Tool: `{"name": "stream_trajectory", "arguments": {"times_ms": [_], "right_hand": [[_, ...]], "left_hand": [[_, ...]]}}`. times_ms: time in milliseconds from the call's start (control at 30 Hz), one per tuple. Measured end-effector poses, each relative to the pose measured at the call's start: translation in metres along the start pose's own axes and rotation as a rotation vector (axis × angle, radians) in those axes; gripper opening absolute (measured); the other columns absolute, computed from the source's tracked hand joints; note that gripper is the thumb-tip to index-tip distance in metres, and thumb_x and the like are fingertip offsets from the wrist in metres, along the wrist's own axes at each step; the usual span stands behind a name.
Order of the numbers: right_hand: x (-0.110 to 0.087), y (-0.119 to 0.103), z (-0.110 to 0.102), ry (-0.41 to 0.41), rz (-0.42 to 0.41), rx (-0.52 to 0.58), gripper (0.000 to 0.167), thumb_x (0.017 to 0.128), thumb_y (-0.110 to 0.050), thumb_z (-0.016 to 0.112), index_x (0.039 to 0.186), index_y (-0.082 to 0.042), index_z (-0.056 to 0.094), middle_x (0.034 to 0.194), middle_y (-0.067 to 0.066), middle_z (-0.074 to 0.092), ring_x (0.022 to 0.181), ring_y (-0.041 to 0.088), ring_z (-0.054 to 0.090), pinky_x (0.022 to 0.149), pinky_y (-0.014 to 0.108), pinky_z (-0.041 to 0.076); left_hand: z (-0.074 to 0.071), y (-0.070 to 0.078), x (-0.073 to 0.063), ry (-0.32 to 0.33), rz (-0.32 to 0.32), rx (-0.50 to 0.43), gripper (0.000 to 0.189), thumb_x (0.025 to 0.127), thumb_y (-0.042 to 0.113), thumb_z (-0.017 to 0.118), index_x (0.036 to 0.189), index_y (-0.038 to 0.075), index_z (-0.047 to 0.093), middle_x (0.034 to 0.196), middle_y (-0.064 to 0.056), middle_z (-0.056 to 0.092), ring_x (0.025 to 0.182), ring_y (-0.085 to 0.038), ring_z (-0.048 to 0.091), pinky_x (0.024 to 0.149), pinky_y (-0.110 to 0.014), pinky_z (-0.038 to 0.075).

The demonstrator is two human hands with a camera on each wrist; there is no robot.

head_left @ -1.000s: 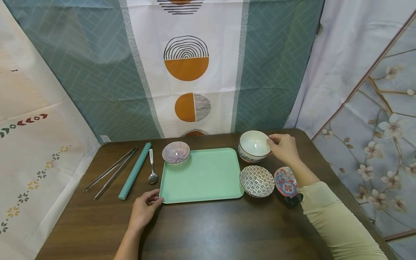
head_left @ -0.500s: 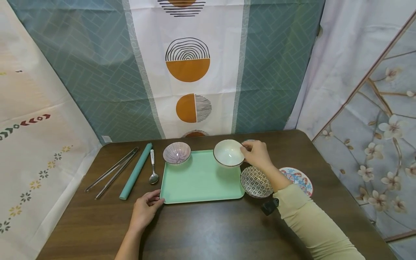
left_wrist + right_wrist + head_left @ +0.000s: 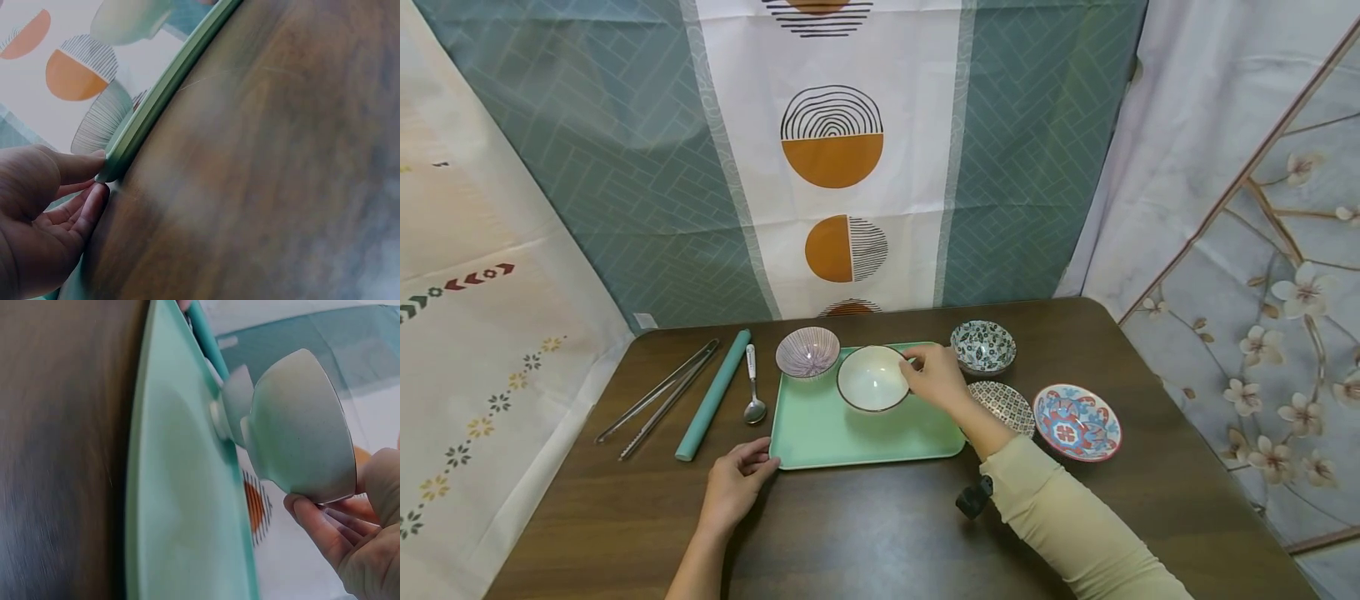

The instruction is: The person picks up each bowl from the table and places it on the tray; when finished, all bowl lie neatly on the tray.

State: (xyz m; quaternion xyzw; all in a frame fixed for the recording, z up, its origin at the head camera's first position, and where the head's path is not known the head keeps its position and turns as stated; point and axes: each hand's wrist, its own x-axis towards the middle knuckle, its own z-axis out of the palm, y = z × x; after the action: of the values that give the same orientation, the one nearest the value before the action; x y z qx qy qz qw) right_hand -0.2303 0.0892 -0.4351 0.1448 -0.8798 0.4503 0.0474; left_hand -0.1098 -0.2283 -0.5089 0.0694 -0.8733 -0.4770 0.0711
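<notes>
Foreground: a wood-grained brown counter (image 3: 865,533), crossed on the right by a pale yellow sleeve (image 3: 1075,525) with a small black device (image 3: 974,497) near its cuff. Beyond the bare stretch, the left hand (image 3: 737,483) pinches the near left corner of a mint-green tray (image 3: 857,437), which lies on the counter, its long side toward me.

Middle ground, left of the tray, in order from the outside: metal tongs (image 3: 667,403), arms spread toward the near side; a teal rod (image 3: 713,396), lying aslant; and a spoon (image 3: 752,386), white handle pointing away, just beside the tray. Middle ground, right: a red-and-blue dish (image 3: 1077,422) and, between it and the tray, a brown-and-white patterned bowl (image 3: 1002,406), partly covered by the right forearm.

Centre: the right hand (image 3: 936,375) grips the right side of a white bowl (image 3: 872,379) at its dark rim, thumb and fingers on opposite faces of the wall. The bowl is held above the tray, mouth upward.

Rear: a purple-striped bowl (image 3: 807,352) stands at the tray's far left corner; a dark floral bowl (image 3: 982,346) sits on the counter beyond the patterned one. Behind everything hangs a teal-and-white cloth (image 3: 917,167) printed with orange half-discs.
</notes>
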Motion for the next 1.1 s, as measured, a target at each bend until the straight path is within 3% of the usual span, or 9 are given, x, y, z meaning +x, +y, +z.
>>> {"name": "stream_trajectory", "arguments": {"times_ms": [233, 367, 500, 667, 833, 967, 1100], "right_hand": [[-0.001, -0.011, 0.032, -0.008, -0.051, -0.014, 0.014, 0.094, -0.008, 0.068, 0.101, -0.002, 0.078, 0.075, 0.008, 0.074, 0.055, 0.011, 0.065, 0.052, 0.026, 0.053], [-0.001, -0.015, 0.049, -0.031, -0.061, -0.027, 0.014, 0.094, -0.008, 0.068, 0.102, -0.002, 0.078, 0.08, 0.009, 0.075, 0.059, 0.011, 0.066, 0.053, 0.024, 0.053], [-0.002, -0.016, 0.067, -0.068, -0.043, -0.022, 0.015, 0.095, -0.008, 0.067, 0.102, -0.001, 0.078, 0.08, 0.009, 0.075, 0.059, 0.01, 0.064, 0.053, 0.024, 0.052], [-0.004, -0.018, 0.086, -0.099, -0.006, -0.003, 0.014, 0.094, -0.009, 0.068, 0.1, -0.001, 0.078, 0.078, 0.006, 0.074, 0.06, 0.009, 0.062, 0.054, 0.024, 0.051], [-0.006, -0.024, 0.096, -0.109, -0.035, 0.04, 0.016, 0.094, -0.009, 0.068, 0.102, 0.001, 0.077, 0.078, 0.008, 0.074, 0.06, 0.008, 0.065, 0.055, 0.025, 0.053], [-0.007, -0.026, 0.098, -0.121, -0.097, 0.0, 0.019, 0.097, -0.013, 0.066, 0.103, 0.001, 0.077, 0.086, 0.007, 0.075, 0.07, 0.008, 0.066, 0.062, 0.024, 0.054], [-0.008, -0.026, 0.091, -0.163, -0.071, -0.022, 0.023, 0.101, -0.019, 0.063, 0.11, -0.003, 0.076, 0.094, 0.007, 0.075, 0.08, 0.015, 0.069, 0.072, 0.031, 0.056]], "left_hand": [[0.001, -0.001, 0.0, -0.005, 0.0, -0.009, 0.034, 0.088, 0.002, 0.077, 0.121, -0.005, 0.07, 0.112, -0.017, 0.07, 0.095, -0.022, 0.067, 0.078, -0.016, 0.053], [0.002, -0.002, 0.0, -0.004, 0.009, -0.016, 0.034, 0.088, 0.001, 0.078, 0.12, -0.005, 0.071, 0.111, -0.016, 0.07, 0.095, -0.022, 0.067, 0.078, -0.016, 0.053], [0.002, -0.003, 0.0, 0.004, 0.033, -0.021, 0.033, 0.087, 0.0, 0.078, 0.119, -0.006, 0.071, 0.109, -0.017, 0.07, 0.093, -0.022, 0.067, 0.077, -0.017, 0.054], [0.002, -0.003, 0.001, 0.001, 0.015, -0.017, 0.034, 0.087, 0.001, 0.078, 0.12, -0.005, 0.071, 0.109, -0.015, 0.07, 0.093, -0.019, 0.067, 0.077, -0.016, 0.053], [0.001, -0.002, 0.001, -0.007, 0.014, -0.021, 0.034, 0.088, 0.001, 0.078, 0.12, -0.006, 0.07, 0.108, -0.016, 0.07, 0.094, -0.021, 0.067, 0.077, -0.016, 0.053], [-0.001, -0.002, 0.001, -0.011, 0.019, -0.032, 0.034, 0.087, 0.0, 0.078, 0.12, -0.007, 0.07, 0.108, -0.016, 0.07, 0.095, -0.024, 0.067, 0.078, -0.016, 0.053], [-0.002, -0.001, 0.001, -0.009, 0.015, -0.033, 0.034, 0.088, 0.001, 0.078, 0.12, -0.007, 0.07, 0.109, -0.016, 0.07, 0.095, -0.023, 0.067, 0.078, -0.016, 0.053]]}}
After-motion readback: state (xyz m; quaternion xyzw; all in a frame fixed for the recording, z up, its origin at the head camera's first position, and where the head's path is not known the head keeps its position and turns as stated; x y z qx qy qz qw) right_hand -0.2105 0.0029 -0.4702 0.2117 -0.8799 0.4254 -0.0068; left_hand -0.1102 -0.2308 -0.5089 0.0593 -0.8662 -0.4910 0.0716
